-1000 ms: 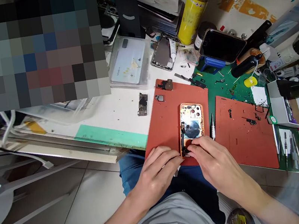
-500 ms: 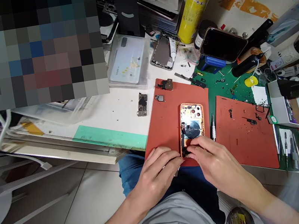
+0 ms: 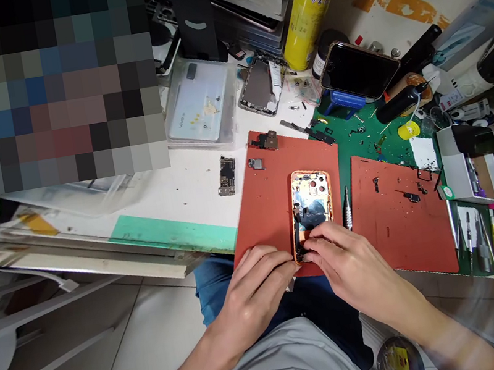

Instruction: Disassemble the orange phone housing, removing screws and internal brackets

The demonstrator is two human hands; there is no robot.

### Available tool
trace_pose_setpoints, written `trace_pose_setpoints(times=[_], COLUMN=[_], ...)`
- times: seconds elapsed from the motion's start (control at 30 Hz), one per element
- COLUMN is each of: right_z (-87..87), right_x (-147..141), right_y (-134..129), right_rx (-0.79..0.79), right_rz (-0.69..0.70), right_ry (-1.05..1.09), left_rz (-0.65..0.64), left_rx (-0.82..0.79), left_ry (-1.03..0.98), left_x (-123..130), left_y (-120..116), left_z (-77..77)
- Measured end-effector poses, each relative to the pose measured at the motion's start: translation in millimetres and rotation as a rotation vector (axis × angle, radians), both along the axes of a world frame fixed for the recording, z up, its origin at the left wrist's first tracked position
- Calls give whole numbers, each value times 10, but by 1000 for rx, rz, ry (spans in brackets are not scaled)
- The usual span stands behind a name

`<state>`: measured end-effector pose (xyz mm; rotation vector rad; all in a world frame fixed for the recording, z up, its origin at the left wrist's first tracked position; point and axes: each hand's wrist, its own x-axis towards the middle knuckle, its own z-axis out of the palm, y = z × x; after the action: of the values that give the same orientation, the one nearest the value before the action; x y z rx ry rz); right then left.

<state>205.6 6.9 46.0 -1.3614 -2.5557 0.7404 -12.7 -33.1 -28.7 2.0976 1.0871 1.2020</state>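
Note:
An open phone housing [image 3: 324,198] with an orange edge lies on a red-brown mat [image 3: 260,208]. My right hand [image 3: 349,256] is over its lower part, thumb and fingertips pinched at a dark strip [image 3: 299,236] along the left inner side; anything between the fingertips is too small to tell. My left hand [image 3: 260,283] rests at the housing's lower left corner, fingers together, fingertips touching the edge there. What lies under its fingers is hidden. A metal-gripped pen-like tool [image 3: 347,210] lies just right of the housing.
A camera module [image 3: 268,140] and a small metal part [image 3: 255,163] sit on the mat's upper left. Beside it lies a circuit board [image 3: 227,175]. A second red-brown mat [image 3: 394,224] holds small parts. Further back stand a yellow can [image 3: 299,26] and a propped black phone [image 3: 359,70].
The view has shifted slightly. My right fingertips have moved a little left and up over the housing's lower end, showing more of the dark strip. My left hand stays at the corner.

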Motion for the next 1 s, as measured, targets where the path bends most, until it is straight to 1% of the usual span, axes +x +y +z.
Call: trace_pose_setpoints(times=[0.13,0.33,0.47,0.63,0.7,0.8,0.9,1.0], right_z=[13,-22,-15,-6,2,44,99,126], right_x=[-44,-55,-66,-75,-62,-16,35,52], right_y=[8,20,27,35,54,101,143,167], right_rx=[36,19,28,26,3,-80,-145,-181], right_rz=[7,-50,-81,-79,-82,-88,-132,-155], right_ry=[-33,-7,21,32,46,110,181,189], left_rz=[1,-6,-12,-16,-17,-12,-13,-17], left_rx=[-21,-28,-15,9,13,18,10,-1], left_ry=[0,-6,-4,-4,-2,3,6,2], left_x=[-2,-7,-8,-6,-5,-5,-6,-7], left_y=[-4,-8,10,29,30,32,30,22], left_z=[-5,-29,-14,6,15,29,29,8])
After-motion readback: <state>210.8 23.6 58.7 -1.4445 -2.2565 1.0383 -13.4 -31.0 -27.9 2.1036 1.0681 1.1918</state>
